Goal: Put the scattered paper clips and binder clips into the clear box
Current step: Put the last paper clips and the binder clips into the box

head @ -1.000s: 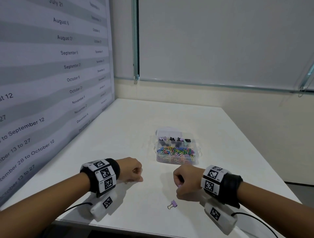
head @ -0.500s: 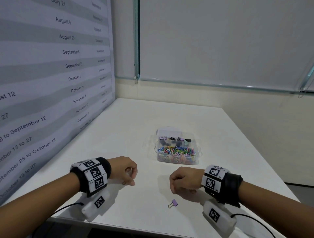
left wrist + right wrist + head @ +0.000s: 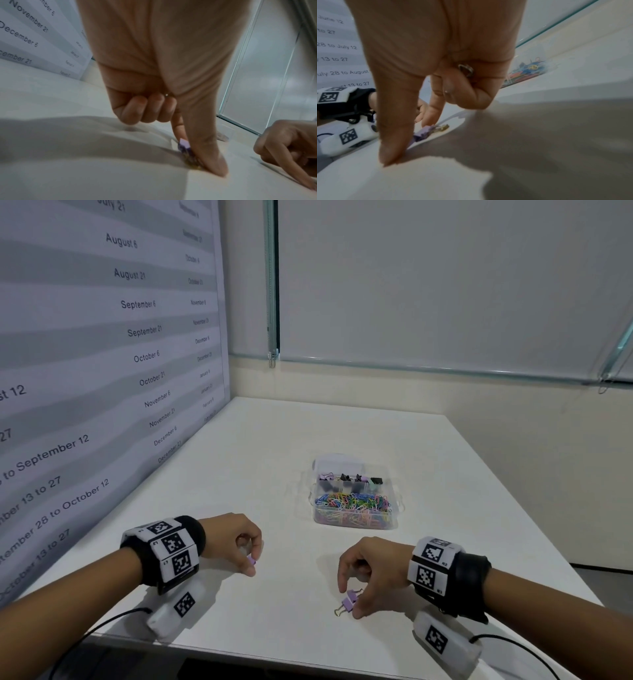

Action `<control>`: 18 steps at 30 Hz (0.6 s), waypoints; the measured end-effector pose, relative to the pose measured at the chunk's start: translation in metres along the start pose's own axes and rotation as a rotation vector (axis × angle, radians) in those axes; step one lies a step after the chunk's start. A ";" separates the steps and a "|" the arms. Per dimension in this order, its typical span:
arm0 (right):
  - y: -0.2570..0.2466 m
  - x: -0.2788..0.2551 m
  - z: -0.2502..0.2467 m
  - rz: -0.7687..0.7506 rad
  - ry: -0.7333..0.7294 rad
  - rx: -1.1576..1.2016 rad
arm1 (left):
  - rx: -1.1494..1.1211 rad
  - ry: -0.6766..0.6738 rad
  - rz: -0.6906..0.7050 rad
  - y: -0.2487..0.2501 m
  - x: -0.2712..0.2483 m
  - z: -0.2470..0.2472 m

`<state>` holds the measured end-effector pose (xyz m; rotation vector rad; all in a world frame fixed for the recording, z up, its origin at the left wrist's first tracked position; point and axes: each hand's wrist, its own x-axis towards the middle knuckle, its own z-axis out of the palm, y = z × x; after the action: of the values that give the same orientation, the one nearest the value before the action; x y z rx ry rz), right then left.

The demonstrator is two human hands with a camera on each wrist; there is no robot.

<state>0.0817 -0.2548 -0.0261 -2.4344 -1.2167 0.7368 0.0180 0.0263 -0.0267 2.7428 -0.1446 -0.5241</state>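
The clear box [image 3: 356, 520] stands mid-table, with colourful paper clips in front and binder clips behind. My left hand [image 3: 251, 566] is at the near left, and its thumb and forefinger pinch a small purple binder clip [image 3: 184, 146] against the tabletop. My right hand [image 3: 349, 599] is at the near right, and its thumb and forefinger close around another purple binder clip [image 3: 348, 603] lying on the table, also seen in the right wrist view [image 3: 423, 133]. The other fingers of both hands are curled in. A small metal loop [image 3: 465, 69] shows among the right hand's curled fingers.
The white table [image 3: 308, 440] meets a poster wall of dates [image 3: 102, 354] along its left side. The near edge runs just behind both wrists. A window blind [image 3: 445, 285] hangs beyond the table's far end.
My right hand dropped toward me onto the purple clip that lay loose on the table. My left hand shifted left and lowered, and a purple clip now shows at its fingertips.
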 end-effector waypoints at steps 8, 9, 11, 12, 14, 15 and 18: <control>-0.011 -0.006 0.002 0.056 -0.049 -0.071 | -0.019 -0.072 0.014 -0.001 -0.007 -0.007; -0.012 -0.008 0.003 0.066 -0.052 -0.092 | -0.026 -0.091 0.011 -0.002 -0.008 -0.008; -0.014 -0.011 0.005 0.081 -0.034 -0.159 | -0.030 -0.126 0.005 -0.004 -0.009 -0.011; -0.015 -0.012 0.007 0.086 -0.031 -0.192 | -0.022 -0.134 0.001 -0.004 -0.009 -0.011; -0.018 -0.013 0.008 0.084 -0.065 -0.237 | -0.008 -0.131 0.002 -0.004 -0.008 -0.012; -0.018 -0.013 0.008 0.083 -0.088 -0.250 | -0.007 -0.124 0.008 -0.004 -0.008 -0.012; -0.020 -0.013 0.006 0.090 -0.128 -0.256 | -0.013 -0.104 0.008 -0.003 -0.006 -0.009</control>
<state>0.0590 -0.2534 -0.0174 -2.7007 -1.3291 0.8183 0.0157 0.0330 -0.0173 2.7018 -0.1766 -0.6636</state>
